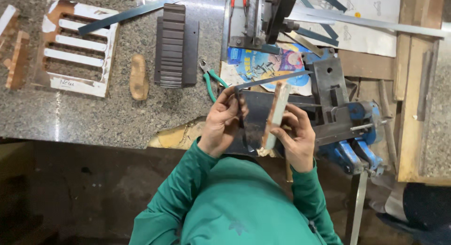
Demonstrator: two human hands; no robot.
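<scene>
Steel strip (272, 79) pinched at its near end by left hand (221, 123), right hand (296, 134) fingers curled gripping wood block (275, 114) upright before blue vise (350, 132), pliers (211, 78) beside; best kept pressed flush, fingertips off edge.

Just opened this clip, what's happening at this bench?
A person in a green top stands at a granite worktop. The left hand pinches one end of a thin metal strip, bent at that end, while the right hand holds a narrow wooden block upright against a dark metal plate. A blue bench vise sits just right of the hands, and green-handled pliers lie to the left.
</scene>
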